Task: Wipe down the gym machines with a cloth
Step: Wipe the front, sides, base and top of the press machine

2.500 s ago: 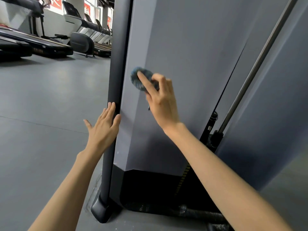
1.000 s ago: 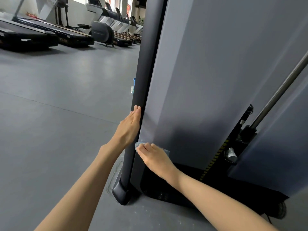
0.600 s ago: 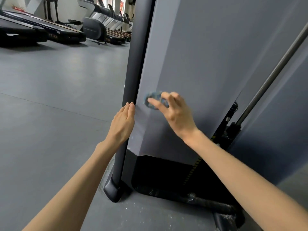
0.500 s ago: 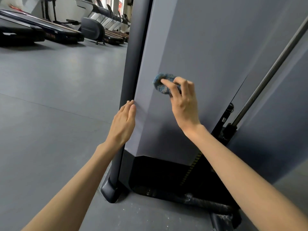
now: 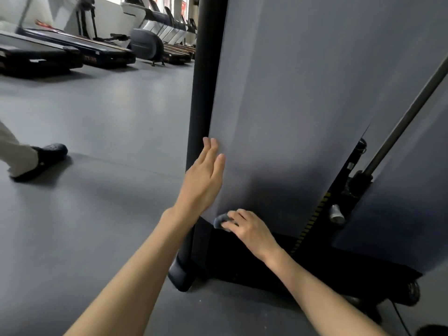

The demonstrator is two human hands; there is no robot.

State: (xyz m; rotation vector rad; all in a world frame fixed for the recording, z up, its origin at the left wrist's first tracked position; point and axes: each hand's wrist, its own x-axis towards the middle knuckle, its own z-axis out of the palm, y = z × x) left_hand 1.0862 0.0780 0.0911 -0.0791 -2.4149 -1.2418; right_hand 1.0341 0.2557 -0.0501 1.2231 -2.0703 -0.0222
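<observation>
The fingers [image 5: 236, 215] of the right hand [image 5: 249, 230] are curled over a small, bunched, dark blue-grey cloth [image 5: 221, 221] and grip it, pressing it against the bottom edge of the grey panel [image 5: 291, 93] of the machine [image 5: 278, 154]. This is near the panel's lower left corner, just above the black base [image 5: 315, 263]. Only the left end of the cloth shows past the fingertips.

The left hand [image 5: 203, 183] is higher up and holds nothing. Its fingers [image 5: 211, 147] are straight and close together, lying flat along the panel's left edge where it meets the round black post [image 5: 206, 69]. The two hands are near each other, but apart.

The post runs down to a rounded foot [image 5: 180, 272] on the grey floor [image 5: 97, 117]. To the right of the panel, a bare metal rod [image 5: 407, 117] slants down into a dark gap. A strip [image 5: 312, 219] with yellow and black stripes runs beside that gap.

At the far left, another person's dark shoe [image 5: 52, 152] and pale trouser leg [image 5: 14, 151] stand on the floor, well apart from the hands. Further back, a row of treadmills [image 5: 72, 52] lines the room.
</observation>
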